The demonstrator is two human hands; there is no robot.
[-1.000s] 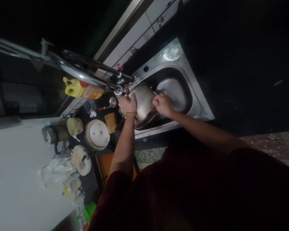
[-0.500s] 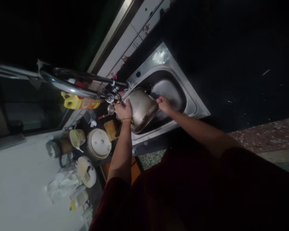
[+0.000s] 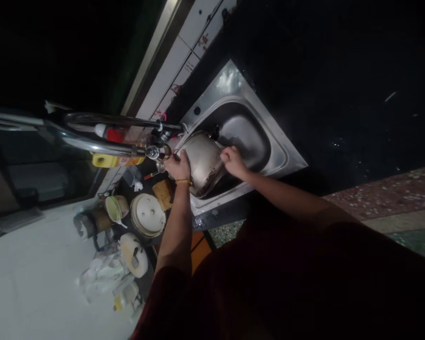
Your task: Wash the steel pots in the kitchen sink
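A dull metal pot [image 3: 201,160] lies tipped on its side in the left part of the steel sink [image 3: 288,153], with dark scorch marks along its lower edge. My left hand [image 3: 178,166] grips the pot's left end, thumb over the outer wall and the other fingers partly hidden. Against the pot's right end rests my right hand [image 3: 233,162], its fingers curled closed. Whatever those fingers may hold is hidden. A black handle [image 3: 214,132] sticks out at the pot's far side.
A curved chrome faucet [image 3: 99,144] reaches in from the left, close above my left hand. Left of the sink stand a yellow jug [image 3: 108,159], a sponge-like brown block [image 3: 162,193], a round white lid [image 3: 148,212] and a greenish cup [image 3: 115,208]. Dark counter [image 3: 340,104] extends right.
My right hand has shifted slightly left along the pot's end. My left hand keeps its grip on the pot. The whole view has moved a little.
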